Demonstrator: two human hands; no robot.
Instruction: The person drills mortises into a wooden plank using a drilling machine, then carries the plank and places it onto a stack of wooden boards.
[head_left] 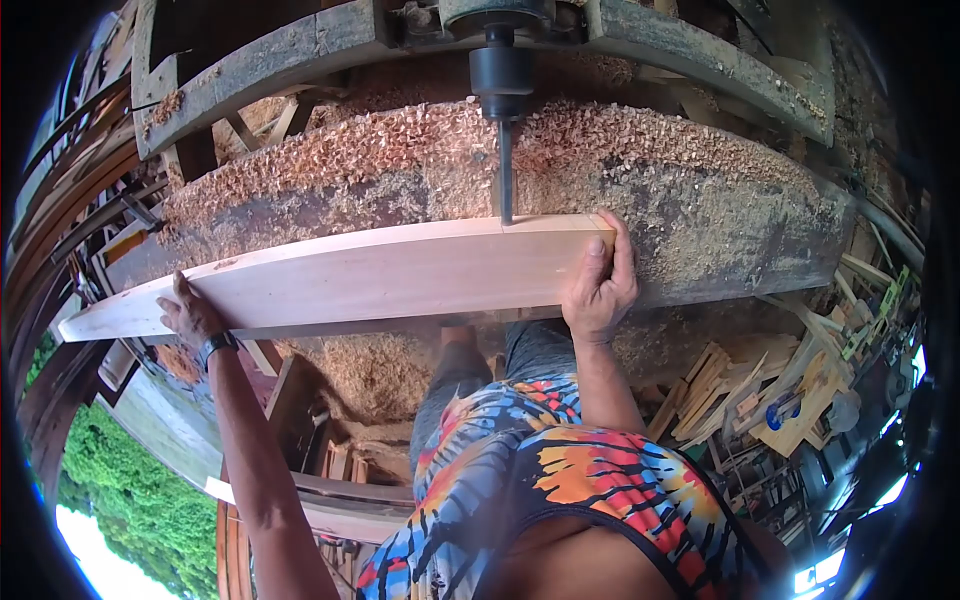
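While the right hand (602, 285) grips the right end of a long pale board (400, 278), its thumb lies on the broad near face and its fingers reach round the end. The left hand (192, 318) is laid against the same near face toward the left end, its fingers spread and pointing to the far side; whether any of them curl under the lower edge, I cannot tell. A dark watch (218, 345) circles the left wrist.

The board stands on its long edge, running from left to right across the near side of a work table (740, 235), and it narrows toward its left end. Near its right end, a drill bit (506, 175) comes down from a black chuck (500, 80) and meets the narrow upper edge, just left of the right hand; how deep the tip sits is not clear. Wood shavings (400, 150) lie heaped along the far side of the table, behind the board, and finer dust covers the right part of the tabletop.

On the near side, the person wears a brightly patterned top (600, 475). Wood offcuts (715, 395) are piled at the near right, and green foliage (130, 490) shows at the near left.
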